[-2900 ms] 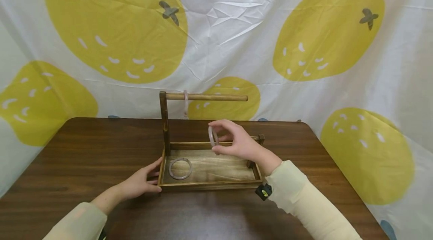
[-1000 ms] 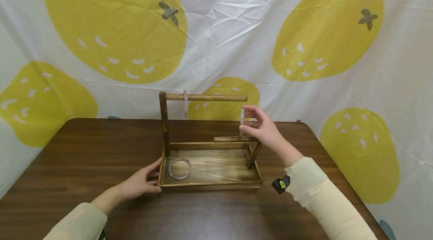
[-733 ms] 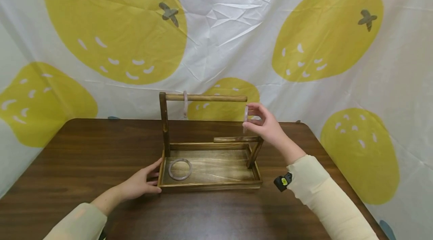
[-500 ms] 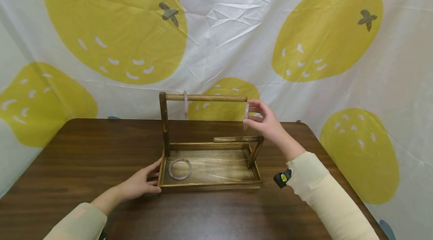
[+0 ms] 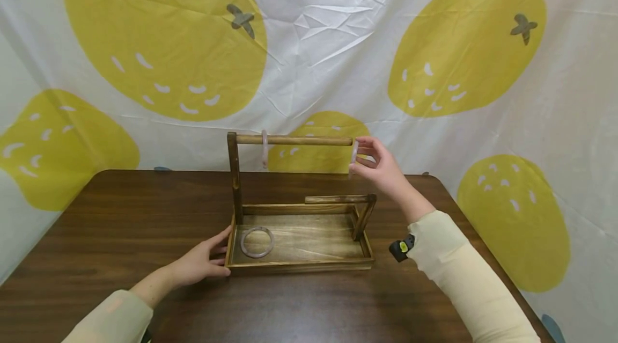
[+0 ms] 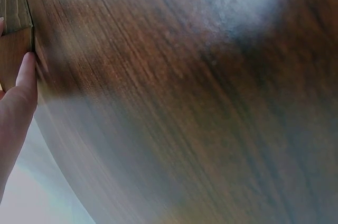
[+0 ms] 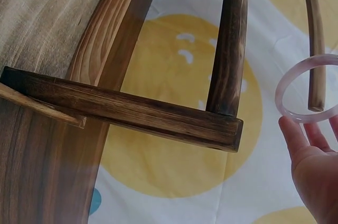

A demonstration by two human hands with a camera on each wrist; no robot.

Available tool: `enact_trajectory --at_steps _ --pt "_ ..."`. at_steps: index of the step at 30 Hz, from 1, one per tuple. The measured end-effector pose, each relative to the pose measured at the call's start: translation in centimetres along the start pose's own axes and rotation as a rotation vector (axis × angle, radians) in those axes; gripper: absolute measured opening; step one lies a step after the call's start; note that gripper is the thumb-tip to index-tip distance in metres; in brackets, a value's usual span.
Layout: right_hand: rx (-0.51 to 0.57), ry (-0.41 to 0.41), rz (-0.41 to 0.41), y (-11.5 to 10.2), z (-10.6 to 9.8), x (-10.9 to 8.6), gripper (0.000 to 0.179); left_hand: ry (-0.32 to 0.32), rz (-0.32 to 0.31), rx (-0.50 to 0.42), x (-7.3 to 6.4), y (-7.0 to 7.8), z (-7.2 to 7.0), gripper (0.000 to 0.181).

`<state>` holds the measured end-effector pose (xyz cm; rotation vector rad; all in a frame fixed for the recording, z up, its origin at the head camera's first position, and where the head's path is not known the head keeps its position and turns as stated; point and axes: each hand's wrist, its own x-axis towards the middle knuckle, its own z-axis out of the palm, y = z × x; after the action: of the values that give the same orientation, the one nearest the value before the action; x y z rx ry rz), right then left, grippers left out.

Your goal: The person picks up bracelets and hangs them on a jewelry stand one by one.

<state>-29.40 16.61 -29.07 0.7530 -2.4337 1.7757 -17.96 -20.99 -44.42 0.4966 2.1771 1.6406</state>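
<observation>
A pale pinkish bangle (image 5: pixel 354 152) is pinched upright between the thumb and fingertips of my right hand (image 5: pixel 383 170), at the free end of the upper bar (image 5: pixel 309 140) of a wooden bangle stand. In the right wrist view the bar's tip shows through the ring of the bangle (image 7: pixel 281 94); I cannot tell whether it has entered. A second bangle (image 5: pixel 265 152) hangs on that bar near its post. A third bangle (image 5: pixel 243 243) lies flat in the stand's tray (image 5: pixel 309 235). My left hand (image 5: pixel 197 263) rests against the tray's left end, thumb at the front corner.
A lower, shorter bar (image 5: pixel 333 199) reaches leftward from the stand's right post (image 5: pixel 362 223). The stand sits on a dark wooden table (image 5: pixel 299 305). Behind hangs a white curtain (image 5: pixel 328 64) printed with yellow fruit.
My right hand has carried its bangle from above the tray to the right, then upward to the upper bar's end. The left hand and the other two bangles have stayed put.
</observation>
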Motion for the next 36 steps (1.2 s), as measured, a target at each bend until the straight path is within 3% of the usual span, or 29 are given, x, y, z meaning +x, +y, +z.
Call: enact_trajectory --at_steps 36 --pt "-0.038 -0.035 0.018 -1.5 -0.6 2.0 0.062 0.015 -0.016 -0.002 0.0 0.2 0.2 0.098"
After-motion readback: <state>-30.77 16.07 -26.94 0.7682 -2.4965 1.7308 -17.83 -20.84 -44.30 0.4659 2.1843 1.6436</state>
